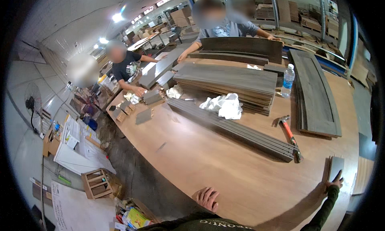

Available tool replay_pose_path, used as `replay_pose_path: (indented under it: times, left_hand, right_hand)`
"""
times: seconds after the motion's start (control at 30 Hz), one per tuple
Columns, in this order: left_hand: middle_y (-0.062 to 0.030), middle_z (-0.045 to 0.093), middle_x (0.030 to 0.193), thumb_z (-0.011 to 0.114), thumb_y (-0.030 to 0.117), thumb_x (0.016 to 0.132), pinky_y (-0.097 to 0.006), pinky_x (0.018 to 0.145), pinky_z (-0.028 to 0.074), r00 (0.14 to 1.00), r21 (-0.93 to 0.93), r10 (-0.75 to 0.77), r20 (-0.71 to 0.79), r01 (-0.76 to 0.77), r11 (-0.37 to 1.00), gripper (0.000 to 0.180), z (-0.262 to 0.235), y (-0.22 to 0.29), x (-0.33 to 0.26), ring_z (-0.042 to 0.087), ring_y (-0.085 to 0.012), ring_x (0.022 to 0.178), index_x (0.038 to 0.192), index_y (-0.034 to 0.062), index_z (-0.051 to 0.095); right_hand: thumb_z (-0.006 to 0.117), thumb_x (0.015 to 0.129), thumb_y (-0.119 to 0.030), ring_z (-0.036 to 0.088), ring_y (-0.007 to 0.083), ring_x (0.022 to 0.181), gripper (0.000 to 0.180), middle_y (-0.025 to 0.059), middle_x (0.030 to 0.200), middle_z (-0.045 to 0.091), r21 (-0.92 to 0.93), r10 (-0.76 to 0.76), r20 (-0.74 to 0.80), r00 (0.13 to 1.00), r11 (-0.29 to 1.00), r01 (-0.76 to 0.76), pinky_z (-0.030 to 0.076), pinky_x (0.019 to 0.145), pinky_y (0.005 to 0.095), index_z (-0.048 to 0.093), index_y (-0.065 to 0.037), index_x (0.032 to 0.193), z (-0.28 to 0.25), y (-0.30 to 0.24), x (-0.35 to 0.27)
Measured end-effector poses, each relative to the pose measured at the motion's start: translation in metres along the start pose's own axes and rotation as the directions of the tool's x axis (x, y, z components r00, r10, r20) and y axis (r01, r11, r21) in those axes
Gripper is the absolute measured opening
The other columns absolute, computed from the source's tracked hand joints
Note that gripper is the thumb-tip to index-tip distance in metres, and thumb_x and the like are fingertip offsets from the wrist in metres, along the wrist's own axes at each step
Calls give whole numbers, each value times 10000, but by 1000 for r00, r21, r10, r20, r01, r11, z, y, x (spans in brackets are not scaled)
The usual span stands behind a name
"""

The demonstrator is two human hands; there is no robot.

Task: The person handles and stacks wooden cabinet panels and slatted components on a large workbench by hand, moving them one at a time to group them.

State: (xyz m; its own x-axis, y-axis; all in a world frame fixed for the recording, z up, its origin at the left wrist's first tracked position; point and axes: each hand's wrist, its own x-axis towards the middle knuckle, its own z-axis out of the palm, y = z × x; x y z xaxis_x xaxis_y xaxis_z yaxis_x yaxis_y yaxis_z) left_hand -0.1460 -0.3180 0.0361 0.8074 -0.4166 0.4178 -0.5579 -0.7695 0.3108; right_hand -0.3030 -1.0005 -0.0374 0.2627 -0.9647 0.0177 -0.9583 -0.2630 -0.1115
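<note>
My left hand lies on the near edge of the wooden table, fingers stretched out and nothing in them. Far to the right, my right hand grips the near end of a short grey wooden board. Small pegs seem to stick up from that board's far end. Beyond it, a claw hammer with a red and black handle lies beside a bundle of long grey wooden strips. Grey panels with arched frames lie stacked at the right.
A stack of grey boards, white cloths and a water bottle occupy the table. Small grey blocks lie at its far left. One person works at the left edge; others stand behind a curved panel.
</note>
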Motion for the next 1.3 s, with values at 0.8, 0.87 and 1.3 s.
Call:
replay_pose_path:
  times: [0.8, 0.87, 1.3]
  left_hand:
    - [-127, 599, 986, 638, 277, 738, -455, 865, 418, 895, -164, -162, 416, 248, 955, 278, -76, -448, 172, 507, -349, 1017, 960, 111, 623]
    - [-119, 600, 978, 648, 279, 733, -463, 872, 415, 884, -165, 33, 467, 51, 985, 267, -74, -441, 171, 508, -345, 1017, 949, 122, 629]
    - [-86, 596, 815, 655, 154, 682, -408, 661, 477, 562, -414, 474, 678, -240, 878, 251, 11, -433, 192, 579, -285, 803, 923, 116, 594]
  right_hand:
    - [804, 399, -452, 302, 381, 1245, 1290, 252, 1395, 211, 80, -314, 202, 928, 949, 304, 310, 1010, 477, 90, -117, 1419, -48, -204, -498]
    - [808, 371, -453, 275, 426, 1245, 1292, 264, 1383, 215, 309, -319, 198, 927, 918, 250, 318, 996, 501, 101, -193, 1421, -61, -281, -538]
    - [794, 395, -441, 301, 479, 1178, 1220, 250, 1356, 238, 39, -208, 296, 932, 978, 206, 344, 937, 540, 135, -259, 1405, -89, -426, -575]
